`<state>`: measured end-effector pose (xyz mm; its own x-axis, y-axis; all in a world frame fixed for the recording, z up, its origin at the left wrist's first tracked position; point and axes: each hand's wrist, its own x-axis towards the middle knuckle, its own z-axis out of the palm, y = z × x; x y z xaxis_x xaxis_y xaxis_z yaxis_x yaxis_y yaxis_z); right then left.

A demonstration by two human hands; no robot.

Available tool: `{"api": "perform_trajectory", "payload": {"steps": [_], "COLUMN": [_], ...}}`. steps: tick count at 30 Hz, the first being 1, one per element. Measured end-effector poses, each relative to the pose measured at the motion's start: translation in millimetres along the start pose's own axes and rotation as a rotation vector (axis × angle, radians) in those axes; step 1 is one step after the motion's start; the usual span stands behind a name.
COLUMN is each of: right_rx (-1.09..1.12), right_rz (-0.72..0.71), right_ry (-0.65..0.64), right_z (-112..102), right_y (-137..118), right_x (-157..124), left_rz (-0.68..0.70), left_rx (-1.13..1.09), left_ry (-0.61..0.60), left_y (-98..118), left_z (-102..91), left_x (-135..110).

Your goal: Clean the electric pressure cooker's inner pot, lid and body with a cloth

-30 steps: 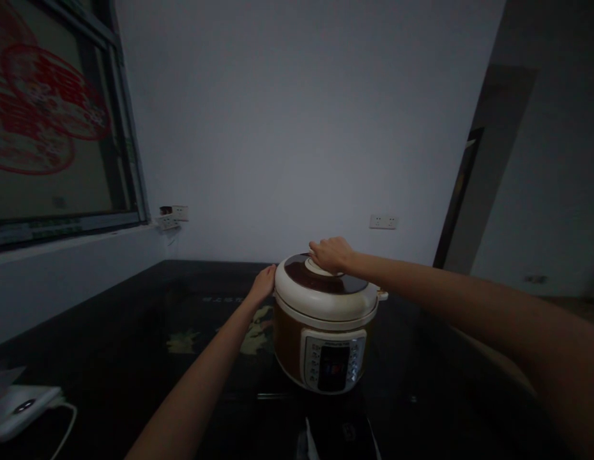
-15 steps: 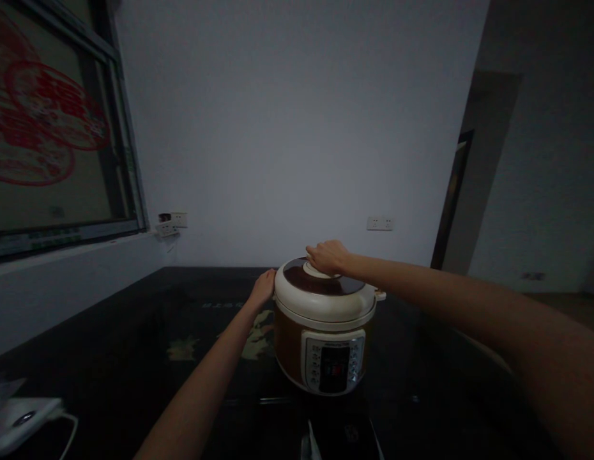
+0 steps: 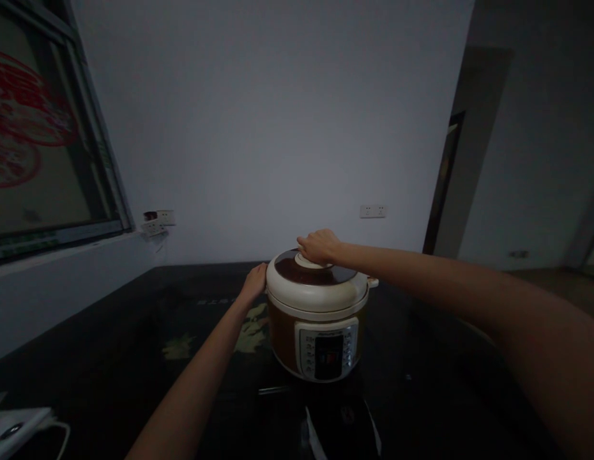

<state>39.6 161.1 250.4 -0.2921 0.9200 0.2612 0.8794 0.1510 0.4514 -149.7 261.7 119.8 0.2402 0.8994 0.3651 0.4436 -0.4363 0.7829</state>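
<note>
A round electric pressure cooker (image 3: 282,332) with a brown body and cream rim stands upright on the dark table. Its lid (image 3: 316,295), cream with a dark brown top, sits on the body. My right hand (image 3: 320,246) is closed over the handle in the middle of the lid. At the cooker's left side my left hand (image 3: 255,280) is closed around the side handle, which the hand mostly hides. The front control panel (image 3: 328,351) faces me and shows faint red lit marks.
The glossy black table (image 3: 191,390) carries a leaf pattern. A black item with pale edges (image 3: 345,421) lies in front of the cooker. At the lower left is a white device with a cord (image 3: 19,425). Sockets (image 3: 372,211) are on the wall behind.
The view has shifted slightly, so the cooker and both hands appear a little further left and higher. Both hands keep their places on the cooker, and the lid looks unmoved.
</note>
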Motion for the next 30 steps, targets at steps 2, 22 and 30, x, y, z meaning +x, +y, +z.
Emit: {"api": "perform_trajectory", "payload": {"steps": [2,22,30], "right_rx": [0.006,-0.02,-0.035], "right_rz": [-0.004,0.028,0.129], "right_ry": [0.0,0.036,0.137], "right_z": [1,-17,-59], "right_y": [1,12,37], "right_x": [1,11,3], "left_rz": [-0.02,-0.012,0.025], "left_rx": [0.031,0.037,0.053], "left_ry": [-0.017,-0.016,-0.04], "left_y": [1,-3,4], "left_z": [-0.8,-2.0,-3.6], "left_x": [0,1,-3]}}
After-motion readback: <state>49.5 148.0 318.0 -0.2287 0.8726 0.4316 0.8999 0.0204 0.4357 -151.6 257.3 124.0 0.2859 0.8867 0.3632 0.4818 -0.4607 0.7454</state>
